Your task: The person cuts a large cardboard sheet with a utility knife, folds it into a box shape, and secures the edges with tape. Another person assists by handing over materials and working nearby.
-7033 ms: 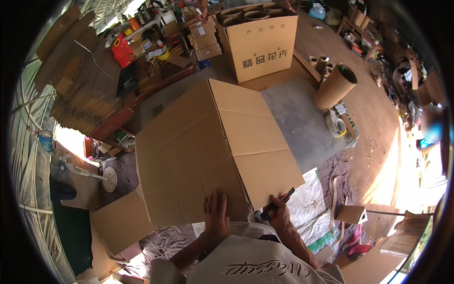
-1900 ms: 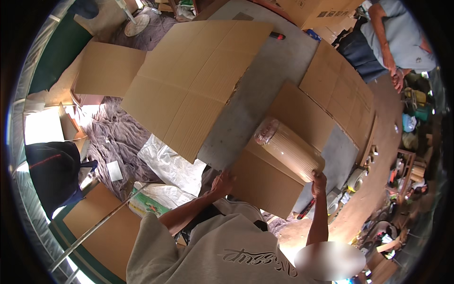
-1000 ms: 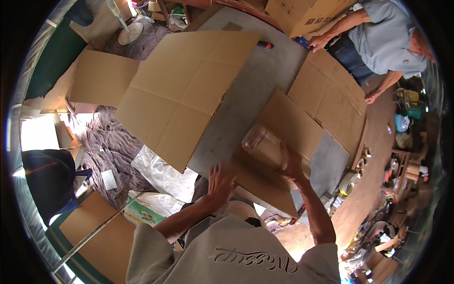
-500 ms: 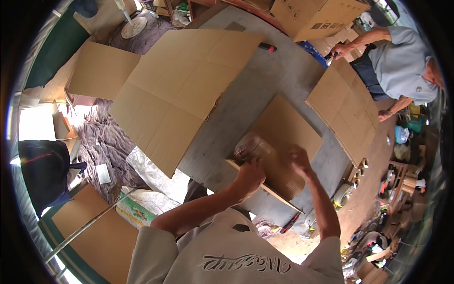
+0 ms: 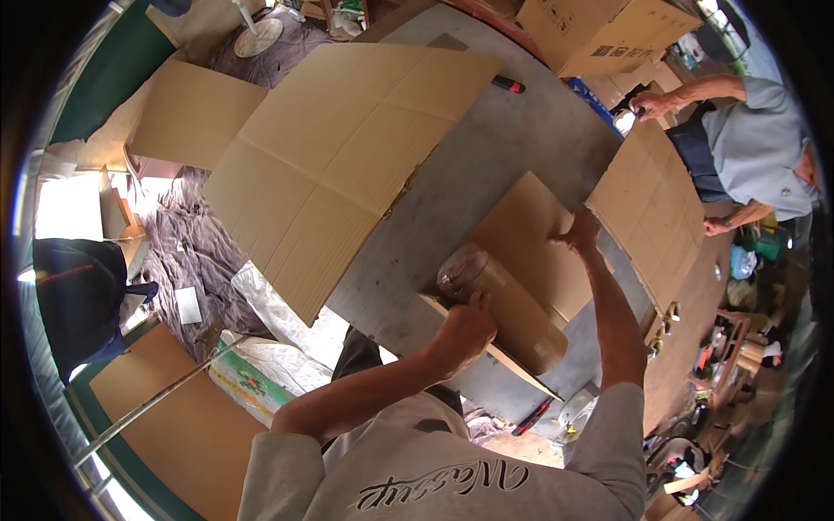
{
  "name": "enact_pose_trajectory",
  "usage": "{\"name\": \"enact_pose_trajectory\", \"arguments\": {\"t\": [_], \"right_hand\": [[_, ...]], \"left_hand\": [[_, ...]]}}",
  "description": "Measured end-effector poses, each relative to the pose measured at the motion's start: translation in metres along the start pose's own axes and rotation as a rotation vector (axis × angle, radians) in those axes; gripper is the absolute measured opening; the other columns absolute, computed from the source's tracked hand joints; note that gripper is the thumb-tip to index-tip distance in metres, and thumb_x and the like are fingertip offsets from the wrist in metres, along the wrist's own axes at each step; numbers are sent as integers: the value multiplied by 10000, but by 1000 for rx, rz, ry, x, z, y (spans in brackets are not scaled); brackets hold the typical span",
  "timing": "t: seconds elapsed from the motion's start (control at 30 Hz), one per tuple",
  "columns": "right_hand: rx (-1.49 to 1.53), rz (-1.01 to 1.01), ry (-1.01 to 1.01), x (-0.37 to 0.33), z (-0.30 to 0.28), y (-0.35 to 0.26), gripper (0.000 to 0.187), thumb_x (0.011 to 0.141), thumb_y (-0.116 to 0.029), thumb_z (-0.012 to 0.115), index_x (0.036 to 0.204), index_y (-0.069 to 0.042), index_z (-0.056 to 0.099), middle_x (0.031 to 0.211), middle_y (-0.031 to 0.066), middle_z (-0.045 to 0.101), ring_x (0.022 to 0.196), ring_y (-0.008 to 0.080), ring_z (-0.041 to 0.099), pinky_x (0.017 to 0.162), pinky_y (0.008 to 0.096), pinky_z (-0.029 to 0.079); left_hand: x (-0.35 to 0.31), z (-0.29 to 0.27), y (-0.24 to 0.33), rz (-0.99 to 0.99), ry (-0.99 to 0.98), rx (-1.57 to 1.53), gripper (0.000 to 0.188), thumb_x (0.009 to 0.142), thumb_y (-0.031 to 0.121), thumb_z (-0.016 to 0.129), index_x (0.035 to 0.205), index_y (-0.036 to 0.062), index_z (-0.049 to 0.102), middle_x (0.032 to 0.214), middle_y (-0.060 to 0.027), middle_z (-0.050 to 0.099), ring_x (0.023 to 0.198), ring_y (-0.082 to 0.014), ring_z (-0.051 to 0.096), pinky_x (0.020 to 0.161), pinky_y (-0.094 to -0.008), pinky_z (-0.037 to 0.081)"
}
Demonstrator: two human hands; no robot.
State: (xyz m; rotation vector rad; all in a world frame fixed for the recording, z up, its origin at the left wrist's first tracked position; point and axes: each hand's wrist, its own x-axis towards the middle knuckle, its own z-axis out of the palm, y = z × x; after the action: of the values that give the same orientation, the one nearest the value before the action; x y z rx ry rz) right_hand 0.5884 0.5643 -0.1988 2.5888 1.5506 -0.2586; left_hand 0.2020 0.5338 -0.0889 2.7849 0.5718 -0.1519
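A brown cylindrical roll, wrapped in something shiny at its left end (image 5: 512, 304), lies across a cardboard sheet (image 5: 532, 213) on the grey table. The sheet's near edge is bent up beside the roll. There my left hand (image 5: 469, 332) is closed over that raised edge, with its fingertips against or close to the roll. My right hand (image 5: 582, 233) rests at the far right part of the sheet, its fingers stretched out and holding nothing.
A large creased cardboard sheet (image 5: 347, 156) covers the table's left side. Beyond its far corner lies a red and black cutter (image 5: 509, 84); another red tool (image 5: 532, 418) is at the near edge. On the right, a co-worker (image 5: 751, 139) holds a cardboard panel (image 5: 651, 208). A big carton (image 5: 599, 35) stands behind.
My right hand has moved from beside the roll outward to the far right part of the sheet. The roll now shows fully. My left hand stays at the near edge.
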Motion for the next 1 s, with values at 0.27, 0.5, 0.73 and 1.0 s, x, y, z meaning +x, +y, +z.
{"name": "enact_pose_trajectory", "arguments": {"t": [0.27, 0.5, 0.73, 1.0], "right_hand": [[356, -250, 233, -126, -66, -53, 273, 800, -151, 757, 1029, -49, 649, 936, 185, 676, 839, 362, 657, 731, 416, 519], [603, -227, 43, -226, -83, -119, 297, 889, -110, 654, 1149, 27, 617, 1098, 201, 639, 954, 396, 637, 796, 444, 526], [680, -169, -4, -231, -79, -124, 333, 908, -174, 634, 1167, 35, 616, 1139, 222, 637, 981, 413, 627, 829, 446, 517], [343, 305, 426, -298, -60, -86, 138, 821, -139, 658, 885, -20, 629, 926, 132, 632, 926, 329, 611, 816, 449, 482]], "left_hand": [[11, 15, -5, 49, 152, 54, 243, 734, 252, 692, 866, 51, 729, 1086, -135, 623, 992, -241, 569, 593, -275, 509], [22, -6, -3, 42, 390, -165, 369, 708, 231, 723, 1018, 50, 638, 1024, -106, 577, 943, -235, 537, 837, -337, 480], [36, -17, -7, 170, 547, -75, 426, 744, 339, 766, 1016, 53, 605, 1036, -78, 605, 1027, -219, 568, 890, -364, 433], [47, 2, -15, 241, 249, -217, 528, 674, 420, 800, 1018, 64, 617, 995, -53, 632, 1007, -213, 592, 911, -353, 421]]}}
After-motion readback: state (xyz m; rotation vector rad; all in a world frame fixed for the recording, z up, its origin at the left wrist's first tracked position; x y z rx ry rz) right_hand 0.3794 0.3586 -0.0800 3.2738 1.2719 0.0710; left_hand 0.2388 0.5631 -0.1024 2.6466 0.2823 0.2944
